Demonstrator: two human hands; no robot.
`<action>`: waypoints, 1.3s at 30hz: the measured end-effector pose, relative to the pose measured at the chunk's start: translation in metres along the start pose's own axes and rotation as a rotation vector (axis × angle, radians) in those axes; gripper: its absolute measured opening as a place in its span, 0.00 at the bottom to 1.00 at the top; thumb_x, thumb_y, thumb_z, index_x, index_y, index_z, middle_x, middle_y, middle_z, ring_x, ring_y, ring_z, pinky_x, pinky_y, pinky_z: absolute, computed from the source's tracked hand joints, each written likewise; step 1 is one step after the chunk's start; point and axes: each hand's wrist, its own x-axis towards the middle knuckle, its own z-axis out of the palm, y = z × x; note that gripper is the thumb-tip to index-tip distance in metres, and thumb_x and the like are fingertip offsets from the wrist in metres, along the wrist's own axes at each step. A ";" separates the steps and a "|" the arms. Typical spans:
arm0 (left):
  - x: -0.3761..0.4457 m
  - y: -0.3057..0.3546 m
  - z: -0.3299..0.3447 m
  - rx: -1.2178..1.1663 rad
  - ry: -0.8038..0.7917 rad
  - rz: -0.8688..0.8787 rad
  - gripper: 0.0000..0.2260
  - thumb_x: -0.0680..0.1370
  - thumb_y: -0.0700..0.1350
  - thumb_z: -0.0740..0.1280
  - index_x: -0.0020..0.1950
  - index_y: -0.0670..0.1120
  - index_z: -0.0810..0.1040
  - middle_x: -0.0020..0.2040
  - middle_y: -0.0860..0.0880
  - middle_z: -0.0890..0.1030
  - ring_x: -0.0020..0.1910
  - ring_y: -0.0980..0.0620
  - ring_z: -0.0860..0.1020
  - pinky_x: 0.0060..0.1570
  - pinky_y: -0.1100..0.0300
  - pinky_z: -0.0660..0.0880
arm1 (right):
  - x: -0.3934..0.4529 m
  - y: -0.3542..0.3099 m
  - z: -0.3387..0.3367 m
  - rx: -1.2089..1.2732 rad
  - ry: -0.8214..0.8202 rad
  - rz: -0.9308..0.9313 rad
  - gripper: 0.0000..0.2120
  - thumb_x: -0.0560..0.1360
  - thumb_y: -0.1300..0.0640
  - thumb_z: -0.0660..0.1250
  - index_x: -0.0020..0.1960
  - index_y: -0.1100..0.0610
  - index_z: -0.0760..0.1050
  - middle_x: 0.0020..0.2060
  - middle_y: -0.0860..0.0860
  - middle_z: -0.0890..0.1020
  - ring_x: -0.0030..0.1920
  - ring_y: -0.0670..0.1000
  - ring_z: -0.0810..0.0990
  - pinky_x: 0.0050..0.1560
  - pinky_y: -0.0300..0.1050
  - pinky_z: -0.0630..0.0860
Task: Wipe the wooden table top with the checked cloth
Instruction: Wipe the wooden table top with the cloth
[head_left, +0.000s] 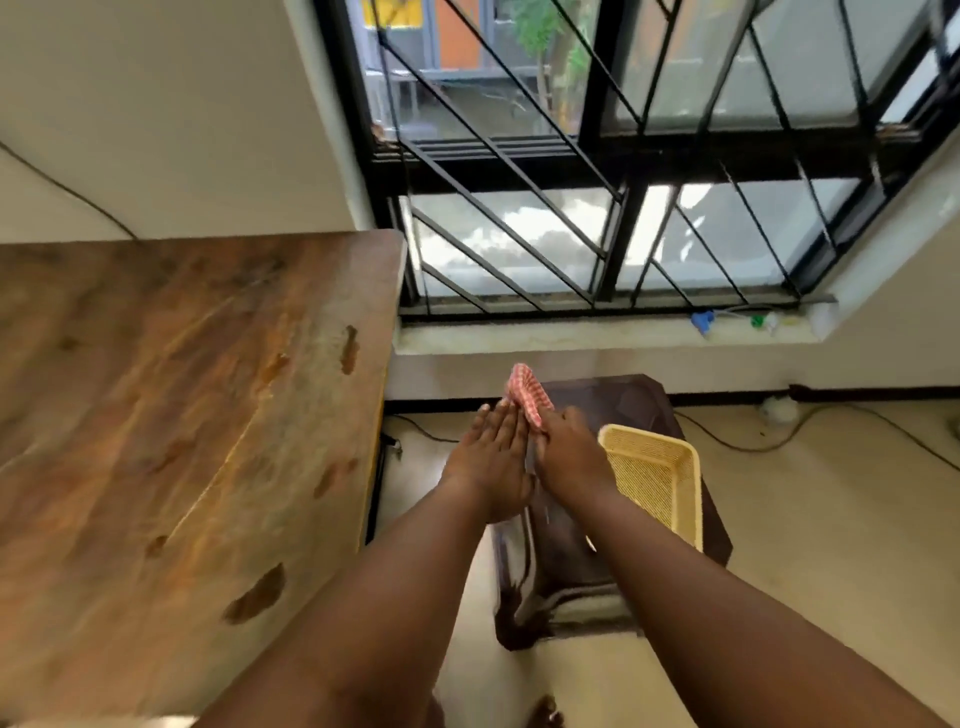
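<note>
The wooden table top (156, 415) fills the left half of the view, with dark knots in its grain. The red-and-white checked cloth (527, 392) is held in the air to the right of the table, above a dark stool. My right hand (569, 457) grips the cloth at its lower edge. My left hand (493, 457) lies flat with straight fingers, its fingertips against the cloth's left side. Both hands are off the table, past its right edge.
A yellow mesh basket (654, 478) sits on the dark brown stool (623, 519) under my right arm. Behind is a barred window (623, 208) with a sill holding small bottles (701, 321). Cables (753, 441) run along the floor.
</note>
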 end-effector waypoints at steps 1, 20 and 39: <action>-0.010 -0.013 -0.002 -0.012 0.025 -0.029 0.31 0.81 0.56 0.47 0.77 0.40 0.38 0.78 0.41 0.40 0.77 0.46 0.37 0.74 0.49 0.32 | -0.001 -0.016 0.001 0.035 -0.006 -0.057 0.17 0.79 0.57 0.56 0.66 0.54 0.70 0.59 0.58 0.73 0.57 0.59 0.74 0.55 0.47 0.70; -0.263 -0.215 0.081 -0.095 0.060 -0.281 0.26 0.82 0.55 0.47 0.78 0.46 0.56 0.78 0.44 0.57 0.78 0.44 0.50 0.74 0.46 0.38 | -0.100 -0.209 0.152 -0.365 -0.431 -0.457 0.19 0.77 0.50 0.58 0.67 0.44 0.66 0.64 0.53 0.75 0.61 0.56 0.75 0.60 0.52 0.71; -0.271 -0.217 0.117 -0.128 0.074 -0.197 0.29 0.80 0.62 0.41 0.79 0.50 0.48 0.79 0.48 0.51 0.78 0.46 0.46 0.72 0.50 0.35 | -0.206 -0.154 0.165 -0.465 -0.480 -0.682 0.27 0.78 0.37 0.45 0.74 0.45 0.59 0.74 0.46 0.63 0.75 0.52 0.56 0.70 0.45 0.39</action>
